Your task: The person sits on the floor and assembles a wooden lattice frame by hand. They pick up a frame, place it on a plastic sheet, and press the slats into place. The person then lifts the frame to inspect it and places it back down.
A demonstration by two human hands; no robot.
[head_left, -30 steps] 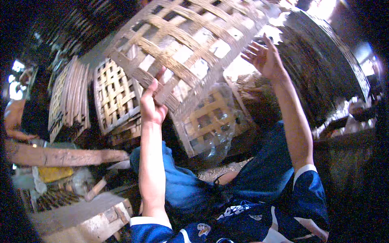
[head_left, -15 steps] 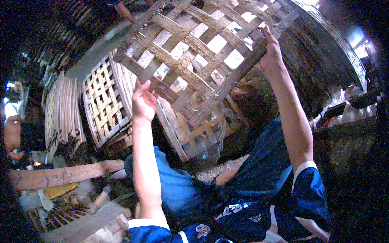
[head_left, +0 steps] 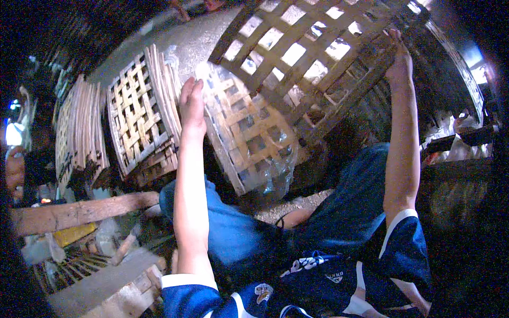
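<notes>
A woven lattice panel (head_left: 304,62) of flat bamboo-like strips with a framed edge is raised in front of me, tilted. My right hand (head_left: 401,61) grips its right edge, fingers closed around the border. My left hand (head_left: 192,108) is off the panel, to the left of its lower left corner, with fingers stretched upward and nothing in them. Below the raised panel leans another woven panel (head_left: 233,114), partly covered by it, with clear plastic (head_left: 283,172) hanging over its lower part.
Stacked woven panels (head_left: 135,108) stand on edge at left, with another stack (head_left: 79,124) beyond. A wooden beam (head_left: 87,212) juts in at lower left, above a yellow object (head_left: 74,235) and wood pieces. Other people's limbs show at the left and top edges. Dark slatted material rises at right.
The raised panel has moved right and upward with my right hand. My left hand has let go of its edge, uncovering more of the panel underneath.
</notes>
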